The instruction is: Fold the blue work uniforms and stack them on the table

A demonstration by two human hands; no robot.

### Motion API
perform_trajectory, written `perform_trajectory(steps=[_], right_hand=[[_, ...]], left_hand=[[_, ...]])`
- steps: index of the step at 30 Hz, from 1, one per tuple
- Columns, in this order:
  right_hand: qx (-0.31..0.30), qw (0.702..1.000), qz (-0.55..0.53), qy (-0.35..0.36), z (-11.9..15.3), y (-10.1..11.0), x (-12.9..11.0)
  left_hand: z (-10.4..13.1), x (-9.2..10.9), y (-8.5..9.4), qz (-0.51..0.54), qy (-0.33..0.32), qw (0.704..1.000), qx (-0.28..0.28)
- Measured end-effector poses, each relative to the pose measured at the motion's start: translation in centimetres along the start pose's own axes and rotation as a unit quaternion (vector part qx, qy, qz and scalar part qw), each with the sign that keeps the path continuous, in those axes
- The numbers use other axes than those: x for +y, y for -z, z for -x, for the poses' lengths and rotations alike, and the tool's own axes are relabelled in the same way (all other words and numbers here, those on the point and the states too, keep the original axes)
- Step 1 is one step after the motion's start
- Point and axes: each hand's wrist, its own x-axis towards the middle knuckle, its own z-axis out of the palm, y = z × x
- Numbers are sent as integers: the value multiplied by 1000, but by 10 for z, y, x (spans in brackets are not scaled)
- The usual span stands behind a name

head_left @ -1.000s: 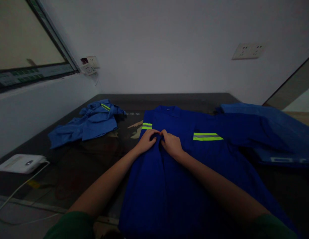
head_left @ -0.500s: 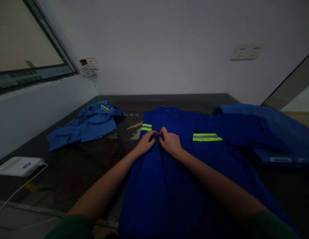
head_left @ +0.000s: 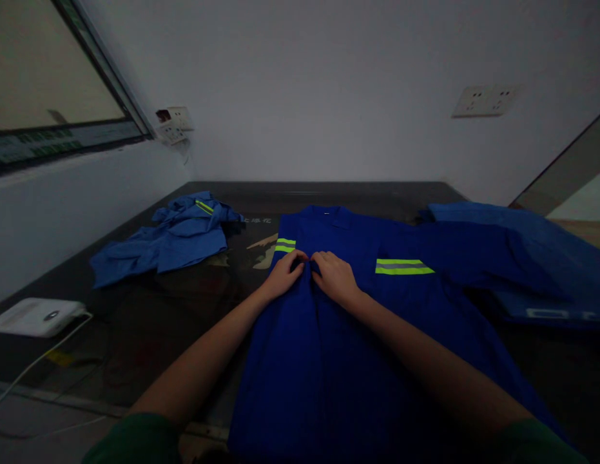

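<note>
A dark blue work jacket [head_left: 401, 335] with yellow-green and grey reflective bands lies front up before me, its collar towards the wall and one sleeve stretched to the right. At its front opening, below the collar, my left hand [head_left: 285, 274] pinches the cloth edge between thumb and fingers. Close against it, my right hand [head_left: 336, 277] is closed on the same front edge, fingertips nearly meeting the left ones. Whether a button or other fastener sits between the fingertips is too small and dark to tell.
A crumpled lighter blue garment [head_left: 183, 225] lies at the left on the dark table [head_left: 174, 322]. In front of it is a white device [head_left: 38, 317] with a cable. Blue folded material [head_left: 565, 258] lies under the sleeve at right. A wall [head_left: 319, 96] closes off the back.
The fingers of my right hand have shifted slightly and lie flatter over the jacket's front edge. My left hand stays pinched at the same spot. The view has tilted a little.
</note>
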Motion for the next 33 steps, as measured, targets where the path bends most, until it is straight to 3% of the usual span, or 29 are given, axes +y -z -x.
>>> perform_trajectory(steps=[9, 16, 23, 33], right_hand=[[-43, 972, -196, -120, -18, -14, 9], [-96, 972, -212, -25, -4, -7, 21], [-66, 989, -130, -5, 14, -3, 11], [-58, 998, -38, 7, 28, 10, 12]], left_hand=[[1, 4, 4, 4, -37, 999, -10], [1, 3, 2, -1, -43, 999, -27], [-2, 3, -1, -40, -53, 996, -54], [-2, 2, -4, -52, -45, 997, -42]])
